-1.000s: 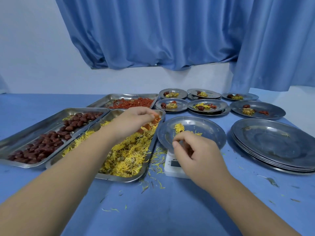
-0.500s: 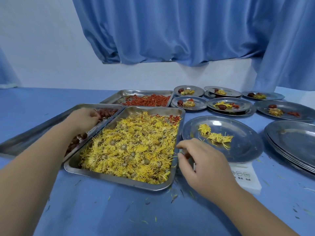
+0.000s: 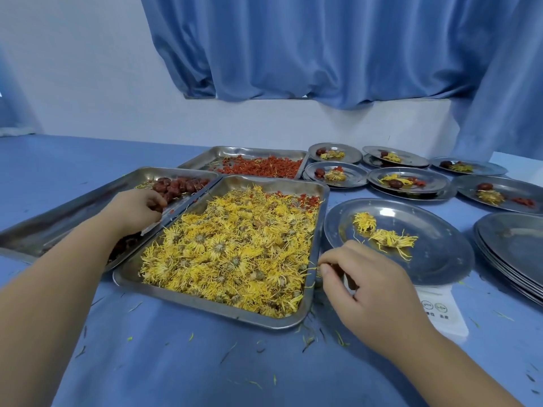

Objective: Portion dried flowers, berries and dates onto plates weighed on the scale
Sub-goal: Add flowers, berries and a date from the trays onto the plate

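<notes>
My left hand (image 3: 136,210) reaches into the tray of dark red dates (image 3: 179,185), and its curled fingertips close on one date. My right hand (image 3: 367,286) hovers between the tray of yellow dried flowers (image 3: 229,248) and the plate (image 3: 435,259) on the white scale (image 3: 440,309). Its fingers are curled, with thumb and forefinger close together by the tray's near right corner. Whether they hold petals is hidden. Two dried flowers (image 3: 382,235) lie on that plate. Red berries (image 3: 264,165) fill a tray behind.
Several filled small plates (image 3: 408,180) stand at the back right. A stack of empty plates (image 3: 514,254) sits at the right edge. Loose petals are scattered on the blue tablecloth (image 3: 176,362). A blue curtain hangs behind the table.
My left hand moved from the far end of the flower tray to the date tray and closed on a date. My right hand shifted from over the scale to the flower tray's corner.
</notes>
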{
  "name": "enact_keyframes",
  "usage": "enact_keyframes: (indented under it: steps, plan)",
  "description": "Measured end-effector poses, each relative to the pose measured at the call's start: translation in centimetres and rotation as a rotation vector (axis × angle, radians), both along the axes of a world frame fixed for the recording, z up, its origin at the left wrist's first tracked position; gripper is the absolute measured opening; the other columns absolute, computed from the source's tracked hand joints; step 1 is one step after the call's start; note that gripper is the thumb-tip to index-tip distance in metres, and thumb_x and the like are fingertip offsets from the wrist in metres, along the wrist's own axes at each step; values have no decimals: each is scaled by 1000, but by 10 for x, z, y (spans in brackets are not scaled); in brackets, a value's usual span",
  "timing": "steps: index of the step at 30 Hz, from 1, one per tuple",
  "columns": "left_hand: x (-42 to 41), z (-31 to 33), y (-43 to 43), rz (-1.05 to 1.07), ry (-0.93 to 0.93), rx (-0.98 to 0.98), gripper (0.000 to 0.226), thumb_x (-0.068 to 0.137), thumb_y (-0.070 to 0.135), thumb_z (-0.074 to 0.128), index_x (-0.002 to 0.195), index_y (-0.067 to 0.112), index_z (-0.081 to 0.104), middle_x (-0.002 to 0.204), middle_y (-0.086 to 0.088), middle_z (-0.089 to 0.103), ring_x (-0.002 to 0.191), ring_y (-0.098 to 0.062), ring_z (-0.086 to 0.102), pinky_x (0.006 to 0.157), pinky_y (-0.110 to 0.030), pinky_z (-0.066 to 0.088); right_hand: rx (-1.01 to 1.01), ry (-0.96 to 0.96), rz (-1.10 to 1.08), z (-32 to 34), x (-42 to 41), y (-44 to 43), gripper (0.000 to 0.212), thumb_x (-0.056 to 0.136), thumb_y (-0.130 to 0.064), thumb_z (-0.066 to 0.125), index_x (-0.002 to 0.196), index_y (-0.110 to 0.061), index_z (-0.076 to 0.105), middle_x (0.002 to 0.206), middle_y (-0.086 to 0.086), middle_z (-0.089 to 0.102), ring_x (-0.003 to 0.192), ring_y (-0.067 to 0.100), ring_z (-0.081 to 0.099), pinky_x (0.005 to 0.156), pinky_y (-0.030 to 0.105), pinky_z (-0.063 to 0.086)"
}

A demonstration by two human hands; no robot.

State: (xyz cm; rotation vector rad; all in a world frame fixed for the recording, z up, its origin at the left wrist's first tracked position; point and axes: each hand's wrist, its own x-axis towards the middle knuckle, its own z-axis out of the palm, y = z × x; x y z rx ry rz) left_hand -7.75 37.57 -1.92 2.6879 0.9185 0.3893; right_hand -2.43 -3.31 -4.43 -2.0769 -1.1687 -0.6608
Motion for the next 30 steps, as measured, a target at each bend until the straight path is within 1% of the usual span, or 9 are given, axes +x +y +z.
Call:
enact_keyframes:
  steps: [2,4,6,9,12,15,18,25,30]
  plan:
    - [4,9,-14,-47,-55,28,23,88,16,63,110,24,66,120,-4,66,91,-19,64,85,-33,49,76,28,-10,3,1,-6,19,88,-27,48,78,-23,64,65,-13,55,63,8,51,54,25,43]
    - [10,20,-34,-110,-108,58,19,89,21,61,106,29,64,110,-1,67,69,-11,61,66,-26,47,207,115,-29,6,4,-15,16,88,-17,56,76,-22,64,60,-8,57,63,11,54,55,24,41]
    - [20,29,-61,-191,-156,63,17,90,24,61,104,31,65,105,4,68,73,-12,62,64,-24,44,363,276,-53,9,8,-24,19,87,-13,60,73,-25,65,59,-2,57,60,12,54,52,18,40]
    - [37,40,-108,-351,-158,26,12,93,31,58,103,35,61,98,11,67,76,-16,68,63,-24,51,596,536,-92,16,17,-33,18,86,-19,58,71,-26,66,60,6,54,50,8,45,46,14,37]
    - [56,46,-159,-499,-178,-69,16,92,36,59,107,34,64,100,16,66,83,-9,65,71,-25,53,789,695,-105,23,25,-42,20,88,-18,58,72,-23,68,52,-3,50,48,6,43,48,20,38]
    - [75,45,-211,-650,-160,-146,17,90,44,60,104,40,66,98,21,66,83,7,59,70,-18,44,960,829,-104,27,32,-49,22,87,-17,58,71,-25,70,51,-7,49,45,7,41,43,22,33]
    - [94,42,-249,-728,-103,-149,18,91,44,58,103,36,68,99,19,66,91,2,59,78,-22,46,1094,944,-109,31,39,-56,22,85,-15,57,67,-23,68,52,-3,47,42,10,37,38,22,29]
    - [119,34,-284,-752,140,121,32,91,53,54,97,26,72,90,2,71,79,-16,66,75,-40,55,1167,1036,-106,32,49,-63,18,84,-13,56,69,-18,65,50,-2,45,40,10,35,38,22,28]
    - [122,35,-285,-719,190,160,40,90,59,53,99,24,72,86,2,70,76,-14,64,69,-37,54,1114,1010,-139,32,50,-62,25,81,-16,57,57,-23,59,50,-3,46,41,11,35,40,25,29]
